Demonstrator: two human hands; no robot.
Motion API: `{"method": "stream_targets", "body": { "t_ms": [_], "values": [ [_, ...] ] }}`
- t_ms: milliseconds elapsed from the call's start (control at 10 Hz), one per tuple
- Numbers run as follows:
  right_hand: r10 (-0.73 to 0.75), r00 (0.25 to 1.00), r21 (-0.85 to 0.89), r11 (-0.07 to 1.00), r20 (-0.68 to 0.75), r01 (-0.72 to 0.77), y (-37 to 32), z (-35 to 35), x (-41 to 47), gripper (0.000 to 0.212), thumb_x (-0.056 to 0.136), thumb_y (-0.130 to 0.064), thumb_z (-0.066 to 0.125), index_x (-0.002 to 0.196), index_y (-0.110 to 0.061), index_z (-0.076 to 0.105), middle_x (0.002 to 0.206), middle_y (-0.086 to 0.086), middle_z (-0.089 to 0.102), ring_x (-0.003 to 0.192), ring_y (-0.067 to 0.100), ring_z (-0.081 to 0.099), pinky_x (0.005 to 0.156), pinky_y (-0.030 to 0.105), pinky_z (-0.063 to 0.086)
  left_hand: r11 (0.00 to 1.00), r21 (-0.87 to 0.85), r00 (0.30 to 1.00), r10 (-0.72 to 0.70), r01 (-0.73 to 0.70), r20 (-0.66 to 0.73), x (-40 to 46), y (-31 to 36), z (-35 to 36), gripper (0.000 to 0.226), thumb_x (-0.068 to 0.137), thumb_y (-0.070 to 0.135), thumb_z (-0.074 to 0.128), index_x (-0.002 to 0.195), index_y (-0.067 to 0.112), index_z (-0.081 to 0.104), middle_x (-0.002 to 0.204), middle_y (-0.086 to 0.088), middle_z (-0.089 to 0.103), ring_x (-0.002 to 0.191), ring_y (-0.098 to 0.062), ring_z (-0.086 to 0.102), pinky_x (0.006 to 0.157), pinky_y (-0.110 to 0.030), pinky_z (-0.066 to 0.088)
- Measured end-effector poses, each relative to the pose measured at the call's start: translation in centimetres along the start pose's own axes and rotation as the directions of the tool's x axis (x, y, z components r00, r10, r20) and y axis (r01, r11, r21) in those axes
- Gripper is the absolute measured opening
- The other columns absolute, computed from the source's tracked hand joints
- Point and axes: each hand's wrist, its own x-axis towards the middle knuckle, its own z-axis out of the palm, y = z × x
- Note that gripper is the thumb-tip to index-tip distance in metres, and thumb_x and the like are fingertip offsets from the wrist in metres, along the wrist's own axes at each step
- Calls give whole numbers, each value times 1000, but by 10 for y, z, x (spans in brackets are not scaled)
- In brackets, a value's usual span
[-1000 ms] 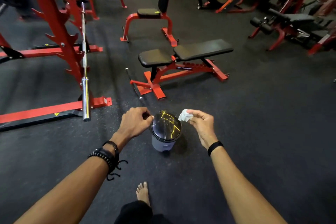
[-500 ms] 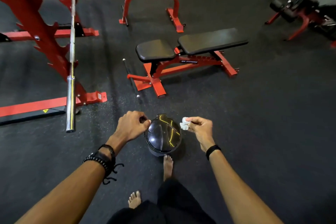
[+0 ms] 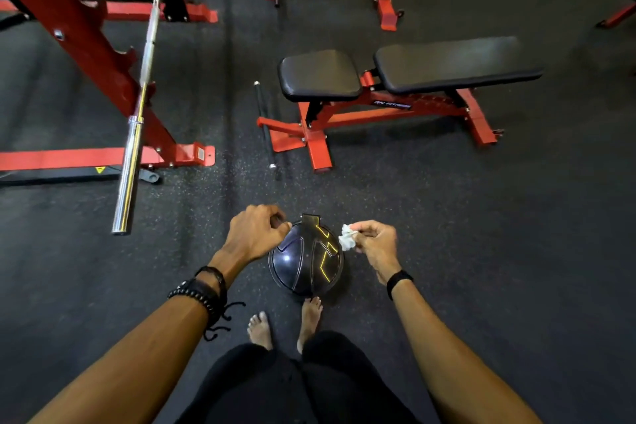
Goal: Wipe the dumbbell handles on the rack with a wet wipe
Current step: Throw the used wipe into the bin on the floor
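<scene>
Standing over a small round bin with a glossy black domed lid (image 3: pixel 305 260) marked by thin yellow lines, on the dark speckled rubber floor (image 3: pixel 481 234). My right hand (image 3: pixel 375 244) pinches a crumpled white wet wipe (image 3: pixel 347 237) between thumb and fingertips, holding it just off the lid's right edge. My left hand (image 3: pixel 256 234) is curled at the lid's upper left rim, fingertips at or touching the edge; I cannot tell whether it actually grips anything there. Both bare feet sit just behind the bin, the right one touching its base.

No dumbbells or their rack are in view. What I see is a red and black adjustable bench (image 3: pixel 395 86) ahead, and a red steel rack with a chrome barbell (image 3: pixel 132 155) resting on it to the left.

My read: the wipe is used and this is the disposal step. To do it well, I get the lid fully open first, by the left fingers or by foot if there is a pedal, which I cannot see. Then bring the wipe over the opening, not the dome, and let go low so it drops inside. Risk: releasing early, the wad slides off the glossy lid onto the floor.
</scene>
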Motion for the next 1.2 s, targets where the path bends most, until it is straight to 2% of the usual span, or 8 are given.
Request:
{"method": "stream_targets", "body": {
  "t_ms": [100,300,500,800,900,1000,1100,1200],
  "values": [
    [2,1000,-4,1000,19,-1,-8,8,1,13,84,15,58,92,9,67,74,2,67,52,-3,63,46,14,47,1000,7,1000,13,-13,27,9,-4,-2,23,87,38,63,101,24,73,95,4,73,91,-21,66,74,-30,47],
    [-35,999,10,999,-4,35,-14,23,-1,17,84,11,60,85,-4,68,79,9,71,63,10,67,53,23,55,999,-14,993,48,-47,106,12,-21,-9,24,88,39,62,104,24,72,98,4,73,88,-18,66,78,-32,53],
    [-34,999,11,999,31,34,-25,33,1,18,86,11,57,88,-4,66,84,10,70,72,17,69,64,37,60,997,21,993,67,-70,94,16,-27,-16,25,88,39,63,106,25,71,102,3,73,94,-20,66,76,-31,48],
    [-40,999,-49,998,36,41,-21,33,15,23,86,11,56,81,-10,64,88,18,70,69,18,68,57,32,59,998,40,995,44,-48,91,27,-26,-16,26,87,40,64,106,24,72,102,0,73,97,-24,66,79,-34,50],
    [-23,999,-65,998,31,25,-18,31,18,21,86,10,57,81,-10,64,90,20,70,69,21,68,58,34,60,998,42,994,41,-46,104,29,-25,-13,27,86,41,64,107,25,72,103,0,73,98,-25,67,79,-34,51],
    [55,998,-183,982,30,-49,-12,30,21,22,84,5,62,74,-15,64,87,17,71,73,24,69,62,42,61,998,40,991,43,-48,128,32,-27,-8,27,87,41,63,107,24,72,104,-1,73,95,-25,66,78,-34,51],
    [81,997,-416,907,8,-71,4,35,27,26,78,1,65,63,-20,65,74,4,68,69,20,66,67,45,61,999,46,989,21,-28,145,29,-30,-8,27,86,41,63,107,25,71,106,-1,72,97,-24,66,79,-34,51],
    [75,997,-472,880,27,-53,11,41,33,21,77,1,63,71,-18,70,76,1,67,75,21,67,73,46,60,999,39,991,1,-6,132,27,-35,-8,28,86,41,63,107,24,70,107,-1,72,99,-24,66,81,-34,51]
  ]
}}
